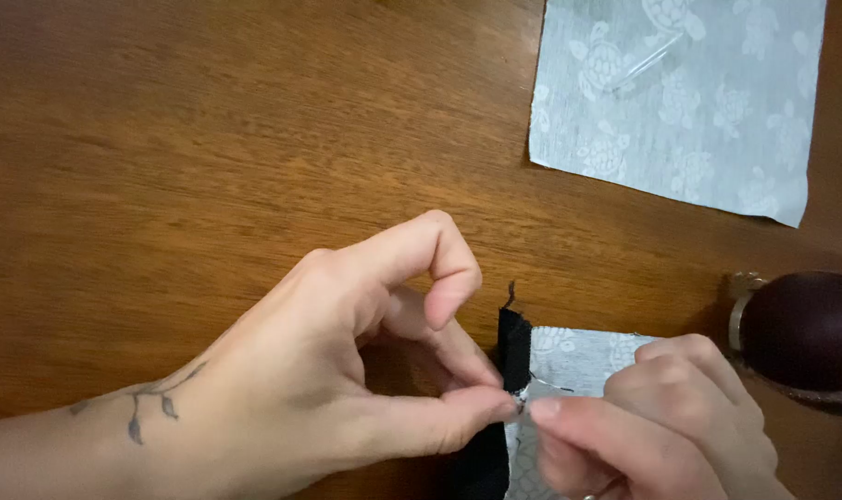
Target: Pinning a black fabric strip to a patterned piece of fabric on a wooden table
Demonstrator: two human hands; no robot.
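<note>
Head view: left hand (347, 370) and right hand (661, 417) grips pinch black strip (513, 347)

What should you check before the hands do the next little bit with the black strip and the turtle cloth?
1. Left hand pinches the black strip at the edge of the small turtle cloth: ok.
2. Right hand pinches at the same spot, fingertips meeting the left thumb: ok.
3. Black strip lies along the cloth's left edge: ok at the top, lower part hidden.
4. Needle or pin between the fingers: cannot tell, too small.
5. Loose thread sticking up at the strip's top end: not ok, frayed.
6. Dark round object sits close by the right hand on the wooden table; the large turtle cloth lies apart: ok.
</note>
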